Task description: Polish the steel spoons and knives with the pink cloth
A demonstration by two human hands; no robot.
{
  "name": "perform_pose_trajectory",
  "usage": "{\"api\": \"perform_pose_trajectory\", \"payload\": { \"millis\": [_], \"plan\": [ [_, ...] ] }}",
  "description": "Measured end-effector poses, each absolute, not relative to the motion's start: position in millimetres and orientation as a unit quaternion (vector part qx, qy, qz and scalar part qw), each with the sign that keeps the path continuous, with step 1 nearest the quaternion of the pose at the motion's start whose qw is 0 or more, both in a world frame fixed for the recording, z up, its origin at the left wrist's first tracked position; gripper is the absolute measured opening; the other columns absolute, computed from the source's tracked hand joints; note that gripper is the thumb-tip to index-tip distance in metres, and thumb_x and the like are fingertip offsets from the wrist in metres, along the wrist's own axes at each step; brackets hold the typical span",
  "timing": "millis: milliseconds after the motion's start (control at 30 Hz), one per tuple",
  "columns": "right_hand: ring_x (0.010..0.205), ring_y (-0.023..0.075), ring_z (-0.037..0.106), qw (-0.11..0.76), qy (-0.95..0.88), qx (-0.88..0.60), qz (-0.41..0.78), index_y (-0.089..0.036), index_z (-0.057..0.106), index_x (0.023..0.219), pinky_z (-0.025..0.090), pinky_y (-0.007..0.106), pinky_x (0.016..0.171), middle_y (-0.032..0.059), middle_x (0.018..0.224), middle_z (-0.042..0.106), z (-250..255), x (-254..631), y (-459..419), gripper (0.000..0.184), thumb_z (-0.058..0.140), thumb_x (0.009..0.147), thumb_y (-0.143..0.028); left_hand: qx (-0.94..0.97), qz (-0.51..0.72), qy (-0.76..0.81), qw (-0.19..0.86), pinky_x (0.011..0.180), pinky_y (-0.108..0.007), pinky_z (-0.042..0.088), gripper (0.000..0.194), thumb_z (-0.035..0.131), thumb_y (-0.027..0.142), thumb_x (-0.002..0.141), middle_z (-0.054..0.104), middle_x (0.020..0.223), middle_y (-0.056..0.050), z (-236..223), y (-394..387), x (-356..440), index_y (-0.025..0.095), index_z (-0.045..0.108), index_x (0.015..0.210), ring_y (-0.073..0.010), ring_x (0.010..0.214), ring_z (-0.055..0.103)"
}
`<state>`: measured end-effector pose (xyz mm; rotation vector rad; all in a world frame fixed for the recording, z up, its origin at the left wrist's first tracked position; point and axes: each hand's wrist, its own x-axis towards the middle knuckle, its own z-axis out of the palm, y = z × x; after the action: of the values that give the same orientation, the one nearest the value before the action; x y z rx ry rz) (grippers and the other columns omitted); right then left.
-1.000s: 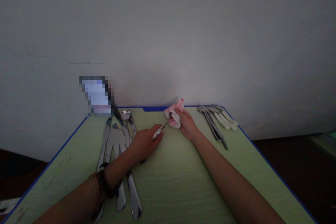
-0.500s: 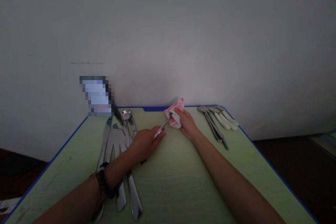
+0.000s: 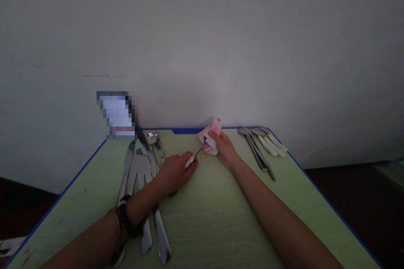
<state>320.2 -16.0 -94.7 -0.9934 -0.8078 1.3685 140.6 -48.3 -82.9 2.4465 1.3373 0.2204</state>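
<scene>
My left hand [image 3: 176,170] is closed round the shiny handle of a slim metal utensil [image 3: 195,156], near the middle of the table. The utensil's far end is hidden inside a pink and white cloth [image 3: 211,138], so I cannot tell its kind. Fingers of my right hand [image 3: 225,149] are wrapped round that cloth, pressing it on the utensil. Beneath and beside my left forearm lie several large metal utensils with broad handles [image 3: 162,235], partly covered by the arm. Among them, a small ladle-like bowl [image 3: 152,138] shows at the back.
At the back right of the green, blue-edged table [image 3: 202,218] lie several metal spoons [image 3: 255,151] and several utensils with white handles [image 3: 268,145]. A blurred-out lit screen [image 3: 116,113] stands at the back left. The pale wall [image 3: 221,50] rises directly behind the table.
My left fingers have curled slightly closer round the utensil's handle. Cloth, right hand and the other utensils stay practically where they were.
</scene>
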Motion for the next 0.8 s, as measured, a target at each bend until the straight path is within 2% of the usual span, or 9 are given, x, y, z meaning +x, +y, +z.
{"api": "perform_pose_trajectory", "payload": {
  "millis": [333, 567, 800],
  "plan": [
    [0.051, 0.0100, 0.053, 0.599, -0.336, -0.441, 0.578, -0.017, 0.059, 0.079, 0.041, 0.023, 0.049, -0.0017, 0.064, 0.063, -94.5, 319.7, -15.5, 0.026, 0.069, 0.064, -0.036, 0.870, 0.063, 0.464, 0.153, 0.069, -0.027, 0.044, 0.031, 0.028, 0.038, 0.095, 0.067, 0.080, -0.005, -81.5, -48.2, 139.7, 0.021, 0.054, 0.097, -0.0200, 0.078, 0.065],
    [0.046, 0.0092, 0.049, 0.596, -0.334, -0.448, 0.576, -0.017, 0.058, 0.076, 0.037, 0.022, 0.044, -0.0024, 0.059, 0.060, -89.8, 318.3, -16.5, 0.025, 0.067, 0.065, -0.037, 0.869, 0.075, 0.458, 0.174, 0.074, -0.030, 0.045, 0.031, 0.030, 0.039, 0.095, 0.069, 0.088, -0.006, -82.1, -47.5, 138.9, 0.020, 0.054, 0.101, -0.0221, 0.085, 0.065],
    [0.049, 0.0098, 0.050, 0.586, -0.351, -0.449, 0.575, -0.017, 0.057, 0.077, 0.039, 0.023, 0.047, -0.0028, 0.061, 0.059, -92.9, 320.1, -16.5, 0.022, 0.067, 0.064, -0.031, 0.870, 0.068, 0.457, 0.171, 0.076, -0.029, 0.045, 0.031, 0.030, 0.040, 0.095, 0.068, 0.089, -0.006, -80.3, -47.8, 139.5, 0.021, 0.053, 0.102, -0.0213, 0.086, 0.065]
  ]
}}
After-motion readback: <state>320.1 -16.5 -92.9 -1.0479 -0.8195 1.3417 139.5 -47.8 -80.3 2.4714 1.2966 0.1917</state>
